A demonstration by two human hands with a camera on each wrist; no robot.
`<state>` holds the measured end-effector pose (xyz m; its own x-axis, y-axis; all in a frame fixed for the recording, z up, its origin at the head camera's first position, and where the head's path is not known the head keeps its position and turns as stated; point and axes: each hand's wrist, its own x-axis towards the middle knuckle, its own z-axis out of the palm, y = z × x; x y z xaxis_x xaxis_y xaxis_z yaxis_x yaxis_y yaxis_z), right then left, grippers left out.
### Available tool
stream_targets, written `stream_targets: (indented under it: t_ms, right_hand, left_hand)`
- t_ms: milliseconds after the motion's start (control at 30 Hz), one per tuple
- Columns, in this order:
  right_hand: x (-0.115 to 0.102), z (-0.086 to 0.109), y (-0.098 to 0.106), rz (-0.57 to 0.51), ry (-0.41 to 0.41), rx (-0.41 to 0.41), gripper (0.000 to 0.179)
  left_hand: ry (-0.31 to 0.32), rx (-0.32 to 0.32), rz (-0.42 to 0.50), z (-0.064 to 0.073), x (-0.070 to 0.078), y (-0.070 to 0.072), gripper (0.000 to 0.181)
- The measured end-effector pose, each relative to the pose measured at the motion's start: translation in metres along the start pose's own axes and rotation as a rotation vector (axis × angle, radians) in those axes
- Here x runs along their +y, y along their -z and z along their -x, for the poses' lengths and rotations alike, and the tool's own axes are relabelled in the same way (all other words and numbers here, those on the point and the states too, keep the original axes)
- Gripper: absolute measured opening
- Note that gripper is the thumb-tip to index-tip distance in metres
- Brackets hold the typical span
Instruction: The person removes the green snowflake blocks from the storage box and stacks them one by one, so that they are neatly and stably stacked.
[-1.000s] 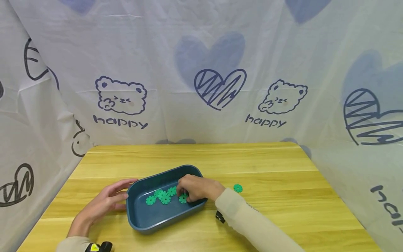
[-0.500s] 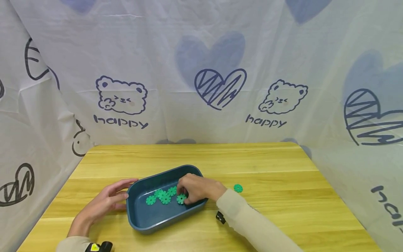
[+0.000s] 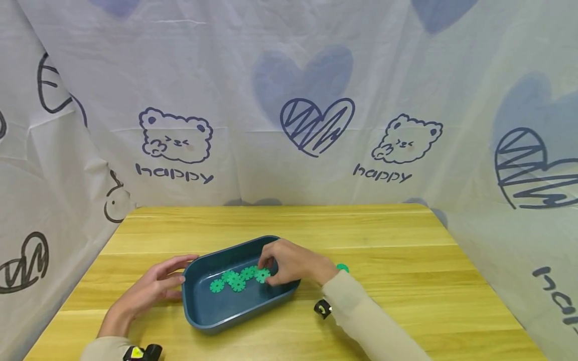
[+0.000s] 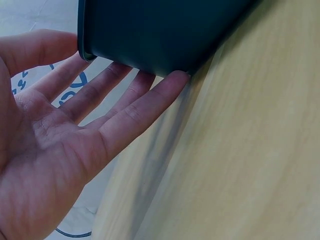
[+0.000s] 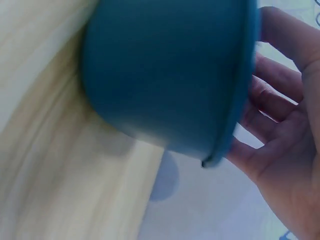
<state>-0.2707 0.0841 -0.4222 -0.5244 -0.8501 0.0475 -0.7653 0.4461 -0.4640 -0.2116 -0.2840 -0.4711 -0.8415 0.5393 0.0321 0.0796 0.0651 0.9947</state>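
Left hand (image 3: 151, 288): fingers spread, touching blue bin (image 3: 244, 319) at nine o'clock. Green discs (image 3: 233, 279): several, some overlapping, near bin's centre. Right hand (image 3: 293, 263): two o'clock, pinching single disc (image 3: 262, 275) inside bin. Stray disc (image 3: 343, 267): three o'clock, on table (image 3: 429, 281). Judged: pinched disc unreleased, stray untouched.

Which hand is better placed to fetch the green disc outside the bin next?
Probably the right hand: the loose disc lies close behind its sleeve, though it seems to pinch another disc. The left hand touches the bin at its opposite end.
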Motion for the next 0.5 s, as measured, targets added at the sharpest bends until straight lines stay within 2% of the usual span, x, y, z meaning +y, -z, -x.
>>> stream_targets:
  t_ms: [267, 500]
  right_hand:
    - [0.002, 0.018, 0.019, -0.004, -0.014, 0.080, 0.022]
    - [0.007, 0.041, 0.032, -0.027, -0.111, 0.144, 0.018]
  left_hand:
    - [0.005, 0.000, 0.000, 0.000, 0.001, 0.000, 0.051]
    - [0.004, 0.003, -0.009, 0.000, 0.001, -0.001, 0.051]
